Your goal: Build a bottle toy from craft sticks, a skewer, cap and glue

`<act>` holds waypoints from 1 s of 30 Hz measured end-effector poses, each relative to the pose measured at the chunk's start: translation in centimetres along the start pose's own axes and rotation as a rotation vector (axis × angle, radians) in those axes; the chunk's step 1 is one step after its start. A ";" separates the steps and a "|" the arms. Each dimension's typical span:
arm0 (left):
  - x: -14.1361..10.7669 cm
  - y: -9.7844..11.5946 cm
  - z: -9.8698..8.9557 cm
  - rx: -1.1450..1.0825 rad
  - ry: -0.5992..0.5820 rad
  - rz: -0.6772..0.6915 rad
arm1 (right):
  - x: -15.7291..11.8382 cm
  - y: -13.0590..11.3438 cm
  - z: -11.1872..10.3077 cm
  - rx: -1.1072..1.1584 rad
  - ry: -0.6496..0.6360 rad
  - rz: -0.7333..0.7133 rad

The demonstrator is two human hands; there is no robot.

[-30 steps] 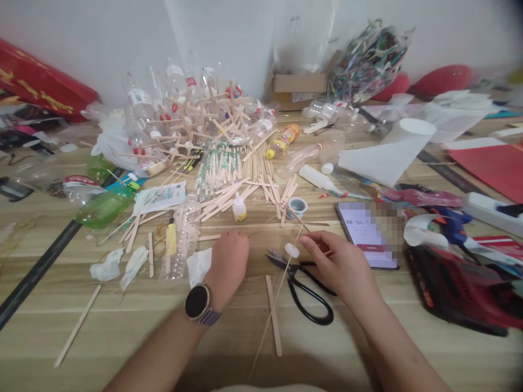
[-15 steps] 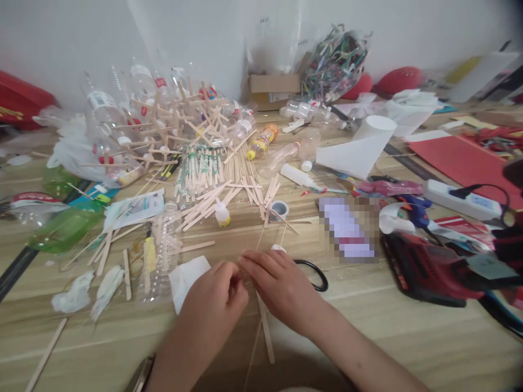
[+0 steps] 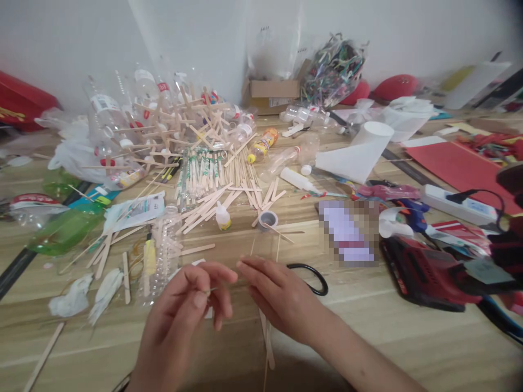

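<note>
My left hand (image 3: 192, 305) is raised a little off the table, thumb and index finger pinched on a tiny thing I cannot make out, its other fingers loosely spread. To its right, my right hand (image 3: 278, 296) lies palm down, fingers together over thin sticks; what its fingertips press or hold is hidden. A flat wooden stick (image 3: 268, 348) and thin skewers stick out below that hand. Beyond the hands are a small grey cup (image 3: 268, 220) with a stick across it and a small glue bottle (image 3: 223, 215). Black scissor handles (image 3: 318, 279) show beside my right hand.
Wooden sticks (image 3: 208, 207) and plastic bottles (image 3: 110, 109) crowd the back left. A green bottle (image 3: 65, 231) lies at the left. On the right are a red power tool (image 3: 412, 275), a power strip (image 3: 457, 204) and a white paper cone (image 3: 351, 155).
My left hand has moved left and down, away from my right hand, and its fingers have spread around the pinch. The cup and the stick on it have shifted slightly left.
</note>
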State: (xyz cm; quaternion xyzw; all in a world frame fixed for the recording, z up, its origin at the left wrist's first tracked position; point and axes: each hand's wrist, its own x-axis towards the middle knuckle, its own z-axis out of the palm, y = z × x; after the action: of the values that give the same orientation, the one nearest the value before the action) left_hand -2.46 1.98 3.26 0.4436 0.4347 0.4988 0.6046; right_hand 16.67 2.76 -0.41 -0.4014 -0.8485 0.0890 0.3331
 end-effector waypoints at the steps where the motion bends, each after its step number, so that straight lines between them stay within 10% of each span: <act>1: 0.1 -0.1 0.0 -0.055 -0.006 -0.016 | 0.2 0.2 -0.8 -0.022 0.045 0.002; 5: 0.7 -0.3 0.0 -0.118 0.042 0.000 | 2.8 2.6 -5.2 -0.165 0.156 0.256; 9: 0.6 -0.1 0.0 -0.120 0.085 0.041 | 7.7 6.7 -7.2 -0.493 -0.276 0.564; 15: 0.4 0.6 0.3 -0.130 0.153 0.086 | 12.1 9.7 -4.2 -0.481 -0.631 0.521; 30: 0.7 1.3 0.3 -0.202 0.219 0.133 | 10.2 12.6 -7.2 -0.565 -0.786 0.520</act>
State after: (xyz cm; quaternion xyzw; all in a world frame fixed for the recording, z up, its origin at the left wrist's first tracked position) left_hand -2.34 2.80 4.48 0.3515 0.4151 0.6243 0.5607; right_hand 24.41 17.76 4.81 -0.6081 -0.7729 0.0804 -0.1625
